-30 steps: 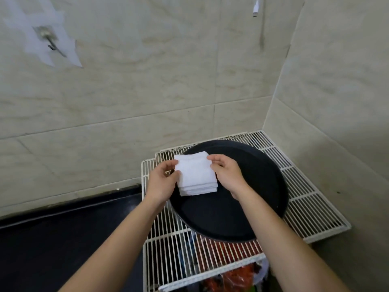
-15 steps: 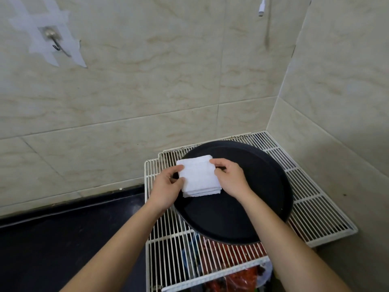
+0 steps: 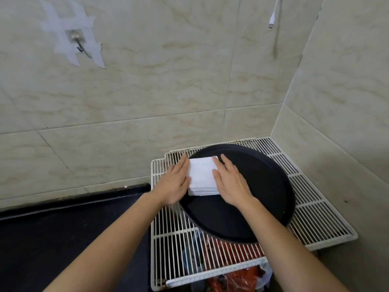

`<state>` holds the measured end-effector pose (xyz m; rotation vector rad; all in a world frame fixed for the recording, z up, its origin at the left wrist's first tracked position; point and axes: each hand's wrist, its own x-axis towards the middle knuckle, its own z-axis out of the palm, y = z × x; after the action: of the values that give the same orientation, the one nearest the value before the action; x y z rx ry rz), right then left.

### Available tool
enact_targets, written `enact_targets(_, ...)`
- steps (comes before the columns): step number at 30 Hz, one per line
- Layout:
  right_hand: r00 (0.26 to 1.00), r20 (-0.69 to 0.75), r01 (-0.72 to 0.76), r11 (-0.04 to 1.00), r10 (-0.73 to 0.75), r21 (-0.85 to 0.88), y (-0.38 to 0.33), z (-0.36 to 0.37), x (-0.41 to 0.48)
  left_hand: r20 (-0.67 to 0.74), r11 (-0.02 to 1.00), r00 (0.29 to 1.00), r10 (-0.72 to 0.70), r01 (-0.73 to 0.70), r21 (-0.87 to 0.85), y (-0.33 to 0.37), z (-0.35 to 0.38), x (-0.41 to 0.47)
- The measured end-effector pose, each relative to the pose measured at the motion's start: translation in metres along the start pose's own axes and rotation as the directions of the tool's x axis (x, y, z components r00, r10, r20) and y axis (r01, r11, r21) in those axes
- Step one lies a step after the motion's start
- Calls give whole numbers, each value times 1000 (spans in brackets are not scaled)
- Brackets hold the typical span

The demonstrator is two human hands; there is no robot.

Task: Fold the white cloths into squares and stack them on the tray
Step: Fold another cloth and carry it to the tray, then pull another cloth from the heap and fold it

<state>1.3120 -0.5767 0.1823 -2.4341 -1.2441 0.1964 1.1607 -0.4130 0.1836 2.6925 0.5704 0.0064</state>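
Note:
A stack of folded white cloths (image 3: 202,175) lies at the left side of a round black tray (image 3: 263,186). My left hand (image 3: 175,182) presses flat against the stack's left edge, fingers straight. On the other side my right hand (image 3: 230,182) lies with straight fingers against the stack's right edge, over the tray. The stack shows several layers at its near edge.
The tray sits on a white wire rack (image 3: 315,203) in a tiled corner; red packets (image 3: 231,251) show below the rack. A black counter (image 3: 63,228) runs to the left. A taped hook (image 3: 77,42) and a hanging white cable (image 3: 273,15) are on the wall.
Both hands went from curled, pinching the stack's sides, to flat with straight fingers against its edges. The stack has settled on the tray.

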Motion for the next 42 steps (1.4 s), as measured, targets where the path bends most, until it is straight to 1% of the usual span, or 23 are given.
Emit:
enact_targets(2, 997, -79, -16, 996, 23, 93, -3, -9, -2, -66, 1000, 998, -24, 24, -5, -2, -11, -6)
enact_targets(4, 986, -162, -4, 992, 24, 123, -11, -20, -1, -206, 995, 974, -97, 95, -21, -6, -28, -19)
enact_targets(6, 972, -235, 41, 996, -21, 80, -27, -28, 1, -345, 977, 921, -180, 207, 43, -16, -47, -42)
enact_targets(8, 952, -291, 106, 994, -93, 28, -51, -29, 6, -471, 946, 854, -221, 305, 108, -29, -62, -71)
enact_targets(10, 922, -335, 207, 978, -192, 10, -85, -20, 13, -528, 914, 807, -265, 385, 130, -47, -72, -108)
enact_targets(12, 891, -353, 303, 953, -285, -4, -119, -4, 20, -550, 872, 775, -310, 463, 161, -67, -75, -142)
enact_targets(17, 839, -218, 506, 862, -498, -21, -221, 62, 6, -588, 705, 665, -460, 676, 214, -117, -68, -249)
enact_targets(20, 798, -159, 590, 808, -582, 2, -287, 99, -24, -609, 594, 569, -552, 781, 191, -146, -75, -322)
enact_targets(24, 732, -75, 678, 735, -678, -25, -376, 138, -75, -646, 473, 441, -624, 870, 138, -184, -89, -428)
enact_targets(27, 668, -61, 739, 671, -741, -64, -437, 164, -107, -664, 427, 374, -647, 900, 90, -212, -99, -503)
enact_targets(29, 652, -56, 751, 654, -756, -91, -472, 182, -124, -672, 404, 341, -657, 912, 67, -229, -101, -549)
enact_targets(30, 637, -50, 764, 639, -769, -91, -503, 198, -142, -673, 389, 324, -665, 919, 57, -244, -101, -589)
enact_targets(33, 611, -11, 788, 609, -792, -84, -583, 242, -190, -682, 341, 288, -672, 938, 59, -284, -99, -690)
enact_targets(36, 583, 39, 812, 580, -811, -69, -650, 269, -231, -667, 314, 257, -699, 949, 35, -313, -102, -768)
enact_targets(39, 546, 61, 838, 543, -836, -60, -702, 282, -260, -681, 305, 244, -691, 952, 32, -340, -111, -819)
enact_targets(42, 523, 52, 852, 520, -851, -52, -748, 294, -274, -691, 319, 221, -689, 948, -15, -371, -121, -847)
